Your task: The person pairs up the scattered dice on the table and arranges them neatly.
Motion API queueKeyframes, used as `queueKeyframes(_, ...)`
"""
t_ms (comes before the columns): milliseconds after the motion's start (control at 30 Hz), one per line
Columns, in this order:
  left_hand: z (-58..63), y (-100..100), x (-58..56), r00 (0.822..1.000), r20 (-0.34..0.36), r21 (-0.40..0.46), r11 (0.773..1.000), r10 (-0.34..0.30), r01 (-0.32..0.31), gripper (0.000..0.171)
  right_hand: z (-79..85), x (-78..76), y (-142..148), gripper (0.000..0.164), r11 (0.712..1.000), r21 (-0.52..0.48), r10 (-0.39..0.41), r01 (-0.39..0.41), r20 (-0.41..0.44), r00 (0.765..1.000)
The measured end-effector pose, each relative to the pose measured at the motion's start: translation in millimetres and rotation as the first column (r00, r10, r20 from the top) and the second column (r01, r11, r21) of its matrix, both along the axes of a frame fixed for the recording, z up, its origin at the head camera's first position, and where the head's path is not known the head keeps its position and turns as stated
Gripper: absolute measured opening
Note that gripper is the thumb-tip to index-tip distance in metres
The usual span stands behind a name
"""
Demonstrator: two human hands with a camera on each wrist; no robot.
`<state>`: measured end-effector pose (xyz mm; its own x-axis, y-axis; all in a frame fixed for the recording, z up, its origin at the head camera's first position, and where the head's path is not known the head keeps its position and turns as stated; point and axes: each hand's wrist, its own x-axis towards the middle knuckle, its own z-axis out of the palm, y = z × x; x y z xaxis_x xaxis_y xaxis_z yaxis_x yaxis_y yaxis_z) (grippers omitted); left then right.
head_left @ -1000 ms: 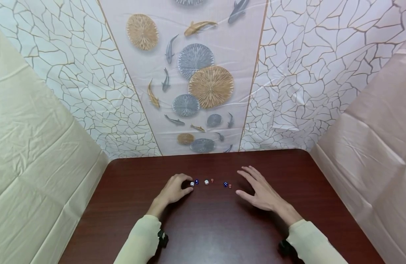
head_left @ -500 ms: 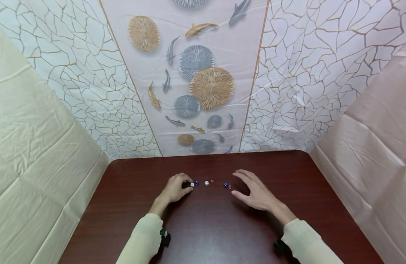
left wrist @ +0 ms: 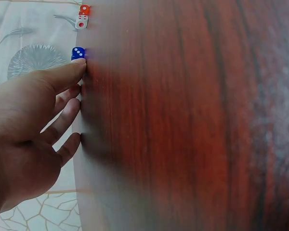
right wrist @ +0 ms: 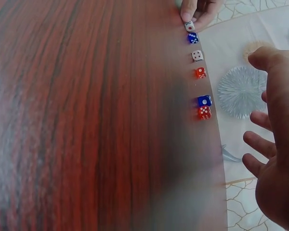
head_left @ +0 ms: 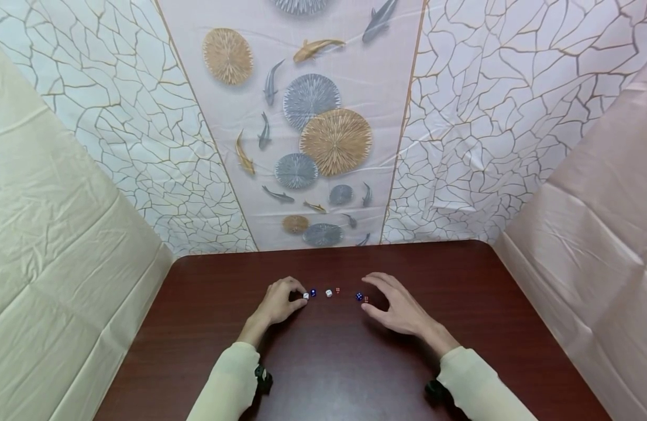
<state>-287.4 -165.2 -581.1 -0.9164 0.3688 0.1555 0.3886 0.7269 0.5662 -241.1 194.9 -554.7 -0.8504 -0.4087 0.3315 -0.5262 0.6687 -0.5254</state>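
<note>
My left hand [head_left: 277, 301] pinches a white die [head_left: 305, 296] between thumb and fingers at the left end of a row of dice. Right beside it lies a blue die [head_left: 313, 293], which also shows past the thumb in the left wrist view. Toward the middle are another white die [head_left: 329, 293] and a red die [head_left: 338, 290]. My right hand [head_left: 399, 307] is held with fingers apart around the right-hand pair, a blue die [right wrist: 204, 101] and a red die [right wrist: 204, 113], which touch or nearly touch. In the right wrist view, this hand holds nothing.
The dice lie on a dark reddish-brown wooden table [head_left: 329, 362]. Behind its far edge hangs a patterned cloth [head_left: 323, 140] with fish and round motifs. Pale fabric walls [head_left: 65, 263] close in both sides.
My right hand has moved left, bringing its thumb and fingers around the right-hand blue and red dice. The left hand stays at the white die, and the dice have not visibly shifted.
</note>
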Motion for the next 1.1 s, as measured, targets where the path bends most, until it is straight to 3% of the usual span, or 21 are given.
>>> queueKeyframes(133,0.4,-0.2,0.7,1.000,-0.018,0.007,1.000,-0.009,0.009,0.011,-2.0,-2.1,-2.3,0.060,1.000,-0.017,0.004,-0.005,-0.002,1.000)
queueKeyframes(167,9.4,2.8,6.1,1.000,-0.005,0.000,1.000,-0.002,0.002,0.011,-2.8,-2.6,-2.9,0.060,1.000,-0.022,0.007,-0.007,-0.005,1.000)
queueKeyframes(367,9.1,3.1,7.0,1.000,-0.009,-0.004,1.000,0.005,-0.006,0.009,-6.2,-5.6,-5.5,0.059,0.999,-0.031,0.013,-0.013,-0.016,1.000)
queueKeyframes(600,7.3,0.9,9.8,0.996,-0.081,0.003,1.000,-0.026,0.027,0.007,-4.7,-8.4,-9.9,0.061,0.999,-0.033,0.026,-0.026,0.007,1.000)
queueKeyframes(833,11.2,2.0,19.5,1.000,-0.008,0.021,1.000,-0.014,0.014,0.005,-5.4,-12.0,-14.5,0.058,0.999,-0.026,0.034,-0.033,0.012,0.999)
queueKeyframes(1100,15.7,1.0,30.6,0.999,-0.009,0.029,0.999,-0.042,0.042,0.006,-7.2,-21.9,-17.8,0.057,0.999,-0.017,0.047,-0.046,0.052,0.998)
